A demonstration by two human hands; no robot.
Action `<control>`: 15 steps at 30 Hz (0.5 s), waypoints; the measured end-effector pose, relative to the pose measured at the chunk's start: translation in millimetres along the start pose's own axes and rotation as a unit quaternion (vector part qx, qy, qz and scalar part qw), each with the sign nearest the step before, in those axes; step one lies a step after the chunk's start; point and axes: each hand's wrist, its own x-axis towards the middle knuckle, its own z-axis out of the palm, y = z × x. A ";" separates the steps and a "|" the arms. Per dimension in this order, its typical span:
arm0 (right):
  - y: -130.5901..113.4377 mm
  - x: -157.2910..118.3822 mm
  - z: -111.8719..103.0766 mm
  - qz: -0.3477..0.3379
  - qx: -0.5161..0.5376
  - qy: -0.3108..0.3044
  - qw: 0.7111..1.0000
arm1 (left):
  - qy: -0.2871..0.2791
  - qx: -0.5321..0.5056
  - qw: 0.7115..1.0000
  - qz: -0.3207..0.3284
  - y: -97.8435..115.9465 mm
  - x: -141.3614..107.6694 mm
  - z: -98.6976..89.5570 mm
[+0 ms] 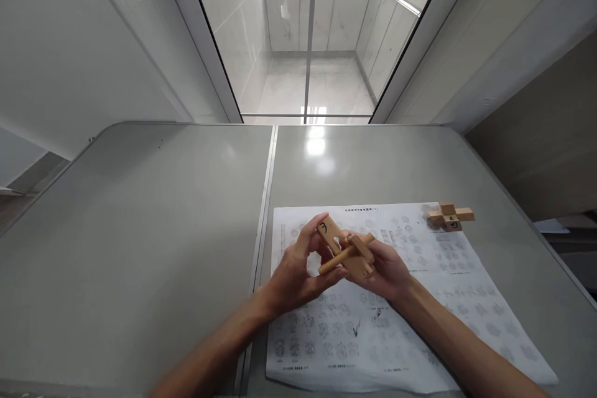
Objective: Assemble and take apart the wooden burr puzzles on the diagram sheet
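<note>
Between my two hands, above the printed sheet (387, 348), is a wooden puzzle (332, 233) made of a flat numbered board with a hole, a round rod and other small pieces fitted across each other. My left hand (303, 264) grips its left side, thumb below by the rod's end and fingertips on the board's upper edge. From the right, my right hand (389, 267) holds the other end; its fingers are partly hidden behind the wood. A second wooden puzzle (451, 217), a cross of interlocked blocks with ink marks, sits on the sheet's upper right corner.
The grey table (140, 249) has a metal seam (265, 193) running front to back, left of the sheet. Beyond its far edge stands a glass sliding door (284, 74) with a kitchen behind it. White walls flank the table.
</note>
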 end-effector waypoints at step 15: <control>1.0 -1.0 -2.3 0.009 -0.039 0.001 0.999 | 0.000 0.051 0.998 0.047 9.9 -0.6 -0.3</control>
